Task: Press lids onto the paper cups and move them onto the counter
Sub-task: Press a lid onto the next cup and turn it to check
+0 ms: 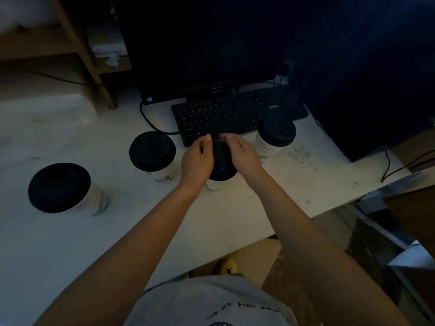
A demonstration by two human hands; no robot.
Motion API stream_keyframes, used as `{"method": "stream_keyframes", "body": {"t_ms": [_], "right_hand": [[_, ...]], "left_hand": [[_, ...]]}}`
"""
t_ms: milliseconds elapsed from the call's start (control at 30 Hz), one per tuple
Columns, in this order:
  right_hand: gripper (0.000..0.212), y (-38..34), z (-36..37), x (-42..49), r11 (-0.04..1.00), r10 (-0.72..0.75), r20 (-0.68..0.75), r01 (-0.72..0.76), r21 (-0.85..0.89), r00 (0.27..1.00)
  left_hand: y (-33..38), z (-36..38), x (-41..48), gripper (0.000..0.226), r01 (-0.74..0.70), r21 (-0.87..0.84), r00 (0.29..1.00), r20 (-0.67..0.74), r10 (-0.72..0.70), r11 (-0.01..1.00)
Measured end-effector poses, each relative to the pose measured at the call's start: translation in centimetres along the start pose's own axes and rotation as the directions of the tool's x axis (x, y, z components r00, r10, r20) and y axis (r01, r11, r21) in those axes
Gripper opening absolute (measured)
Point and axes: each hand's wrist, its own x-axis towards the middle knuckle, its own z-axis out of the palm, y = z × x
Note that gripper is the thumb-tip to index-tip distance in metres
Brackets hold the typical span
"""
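Observation:
Several white paper cups with black lids stand on the white counter. The middle cup sits just in front of the keyboard, its black lid showing between my hands. My left hand rests against the lid's left side, thumb and fingers curled. My right hand lies over the lid's right edge with fingers stretched forward. Another lidded cup stands to the left, one more at the far left, and a third to the right by the keyboard.
A black keyboard and a dark monitor stand behind the cups, with cables trailing on the counter. A wooden shelf frame rises at the back left. The counter's edge drops off at the right, near metal racks.

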Motion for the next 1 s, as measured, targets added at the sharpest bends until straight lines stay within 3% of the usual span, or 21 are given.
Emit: {"method": "stream_keyframes", "body": {"t_ms": [133, 433, 567, 700, 833, 1000], "right_hand": [[0.033, 0.8, 0.9, 0.5, 0.999, -0.046, -0.004, 0.046, 0.008, 0.999], [0.031, 1.2, 0.8, 0.9, 0.995, -0.092, 0.009, 0.092, 0.042, 0.996], [0.031, 0.9, 1.1, 0.4, 0.991, -0.041, -0.04, 0.046, 0.125, 0.998], [0.033, 1.2, 1.2, -0.4, 0.987, 0.008, -0.121, 0.012, 0.162, 0.993], [0.032, 1.3, 1.1, -1.2, 0.978, 0.051, -0.164, -0.016, 0.208, 0.985], [0.032, 1.8, 0.4, -1.9, 0.984, 0.085, -0.181, -0.054, 0.172, 0.98]], "left_hand": [[-0.6, 1.4, -0.4, 0.036, -0.044, -0.067, 0.992, -0.119, 0.036, 0.997], [-1.2, 1.7, 0.3, 0.034, -0.121, -0.015, 0.983, -0.142, 0.117, 0.993], [-1.1, 1.2, 0.8, 0.034, -0.134, -0.013, 0.988, -0.084, 0.132, 0.991], [-0.7, 0.6, 2.0, 0.038, -0.153, 0.05, 0.986, 0.08, 0.149, 0.987], [0.1, 0.0, 3.6, 0.044, -0.207, 0.254, 0.962, 0.227, 0.15, 0.945], [1.3, -0.9, 4.8, 0.05, -0.352, 0.567, 0.936, 0.203, 0.289, 0.745]]}}
